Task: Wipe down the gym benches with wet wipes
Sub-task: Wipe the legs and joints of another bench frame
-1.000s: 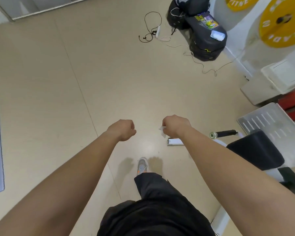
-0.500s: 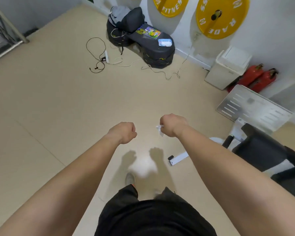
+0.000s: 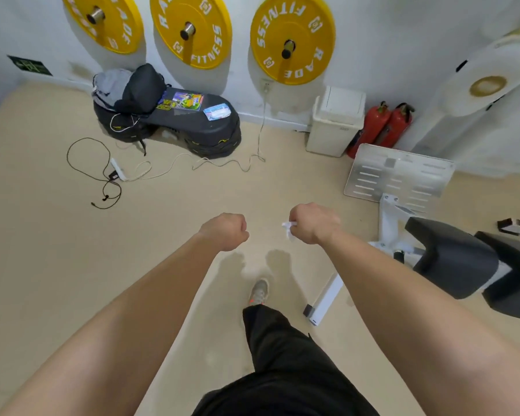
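The pale floor (image 3: 72, 235) fills most of the view, and the person stands on it with one shoe forward and both arms held out. The black padded bench (image 3: 451, 259) lies off to the right on its white frame, well apart from both hands, with nothing touching its pad. By the wall sit a black step platform (image 3: 198, 124) and a white bin (image 3: 336, 121).

The left hand (image 3: 224, 231) hangs over bare floor with its fingers (image 3: 240, 228) curled into a fist, and nothing shows in it. The right hand (image 3: 314, 223) is beside it. Its fingers (image 3: 294, 219) are curled under and pinch a small crumpled white wipe (image 3: 288, 228), of which only a twisted end pokes out on the thumb side. A pack of wipes (image 3: 216, 112) rests on top of the platform.

This looks like a carrying step between wiping passes, since the wipe is in hand but no surface is under it. The next move probably depends on the state of the wipe, which cannot be judged from here. If it is fresh, the person should turn right, shake it open and lay it flat on the pad. If it is spent, it should go in the bin and a new sheet come from the pack.
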{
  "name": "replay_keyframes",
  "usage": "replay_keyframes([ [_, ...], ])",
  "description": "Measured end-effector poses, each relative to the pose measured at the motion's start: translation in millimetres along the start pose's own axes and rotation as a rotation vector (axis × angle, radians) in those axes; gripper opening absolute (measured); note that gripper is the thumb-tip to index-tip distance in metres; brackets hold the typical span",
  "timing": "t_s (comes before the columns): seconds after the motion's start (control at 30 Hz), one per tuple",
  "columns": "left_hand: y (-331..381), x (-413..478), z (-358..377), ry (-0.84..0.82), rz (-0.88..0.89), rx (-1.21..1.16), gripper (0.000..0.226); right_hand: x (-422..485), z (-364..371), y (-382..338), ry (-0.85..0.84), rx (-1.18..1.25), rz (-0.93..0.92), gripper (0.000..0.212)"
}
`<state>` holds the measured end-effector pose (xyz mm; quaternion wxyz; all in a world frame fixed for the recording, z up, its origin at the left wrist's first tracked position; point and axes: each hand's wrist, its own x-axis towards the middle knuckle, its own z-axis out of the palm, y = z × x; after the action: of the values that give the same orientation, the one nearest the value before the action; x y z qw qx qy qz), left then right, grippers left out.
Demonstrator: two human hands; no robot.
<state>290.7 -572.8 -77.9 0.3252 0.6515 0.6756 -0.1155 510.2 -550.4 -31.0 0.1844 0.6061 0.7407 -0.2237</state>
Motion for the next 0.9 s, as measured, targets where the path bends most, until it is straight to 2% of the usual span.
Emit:
replay_keyframes([
  [0.1,11.9,51.6,-32.9,0.002,0.051,0.016,0.013,43.7,-22.6,20.7,0.011,0.03,0.05,0.025],
  [0.33,53.7,158.0,-125.1,-0.021,0.147,0.1,0.026,134.0,-102.6,61.7,0.011,0.071,0.145,0.026],
  [0.6,97.6,285.5,-209.0,-0.05,0.269,0.217,0.027,239.2,-173.4,104.3,0.034,0.121,0.223,0.022],
  [0.9,164.2,449.2,-287.8,-0.143,0.375,0.282,0.03,363.9,-259.0,176.5,0.043,0.195,0.36,0.027],
])
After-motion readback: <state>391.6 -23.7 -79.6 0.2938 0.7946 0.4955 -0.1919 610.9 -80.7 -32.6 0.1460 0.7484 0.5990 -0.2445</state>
